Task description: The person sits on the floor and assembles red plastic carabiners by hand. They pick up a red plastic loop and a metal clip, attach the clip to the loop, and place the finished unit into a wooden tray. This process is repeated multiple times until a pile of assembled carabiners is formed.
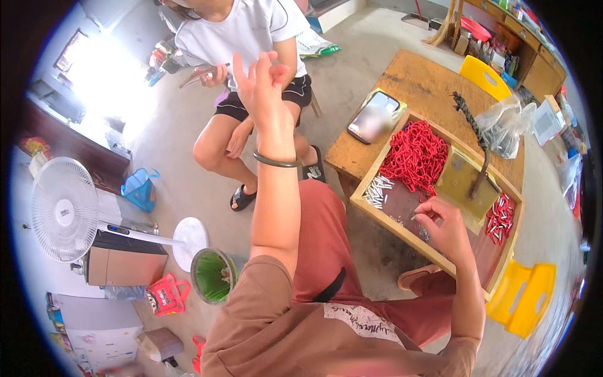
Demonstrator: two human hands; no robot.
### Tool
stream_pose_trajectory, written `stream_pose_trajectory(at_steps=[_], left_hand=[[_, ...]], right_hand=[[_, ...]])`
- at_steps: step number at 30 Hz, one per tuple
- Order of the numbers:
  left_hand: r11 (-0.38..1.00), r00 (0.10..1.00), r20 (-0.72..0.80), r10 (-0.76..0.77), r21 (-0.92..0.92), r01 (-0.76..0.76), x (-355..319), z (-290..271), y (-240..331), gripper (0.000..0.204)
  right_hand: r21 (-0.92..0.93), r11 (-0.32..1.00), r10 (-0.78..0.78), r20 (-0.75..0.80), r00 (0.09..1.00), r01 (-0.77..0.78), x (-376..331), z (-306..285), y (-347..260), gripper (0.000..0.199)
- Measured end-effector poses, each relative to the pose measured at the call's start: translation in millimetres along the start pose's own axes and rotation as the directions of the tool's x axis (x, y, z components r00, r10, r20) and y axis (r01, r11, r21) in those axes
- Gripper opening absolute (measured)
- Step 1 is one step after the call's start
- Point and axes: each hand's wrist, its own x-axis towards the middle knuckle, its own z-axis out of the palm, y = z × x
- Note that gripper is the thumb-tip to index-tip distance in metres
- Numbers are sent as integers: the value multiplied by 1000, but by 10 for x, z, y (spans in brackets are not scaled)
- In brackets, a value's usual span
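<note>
My left hand point(262, 88) is raised well away from the table, with its fingers apart and nothing visible in them. Over the shallow wooden tray point(402, 234) my right hand point(443, 227) is closed in a pinch; what its fingertips hold, if anything, is too small to make out. Small metal pieces point(422, 234) lie right by those fingertips. In the tray are a heap of red cords point(414, 154), white sticks point(377, 191) and, at the right end, red-and-silver pieces point(500, 218). A yellowish plate point(461, 182) carries a dark twisted rod point(480, 182).
The tray overhangs a wooden table point(414, 81), where a phone point(374, 117) and a clear plastic bag point(505, 129) lie. Yellow chairs point(521, 300) stand beside it. Opposite sits a person point(239, 44) holding a phone. To my left are a white fan point(63, 210) and a green-lined bin point(210, 276).
</note>
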Motion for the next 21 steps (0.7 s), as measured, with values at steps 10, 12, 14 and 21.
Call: stream_pose_trajectory(at_steps=[10,12,14,21], left_hand=[[960,830,526,-183,276,37,-1290,176,-749,16],[951,739,607,-292,266,157,-1531,343,-714,12],[946,636,717,-285,317,67,-1653,386,-766,10],[938,432,860,-273,337,-79,-1897,583,-738,15]], right_hand=[[410,905,167,-100,981,-113,50,-104,167,10],[497,865,164,-157,974,-65,69,-184,202,16],[536,843,171,-190,967,-44,62,-212,221,17],[609,793,170,-209,963,-8,43,-283,228,17]])
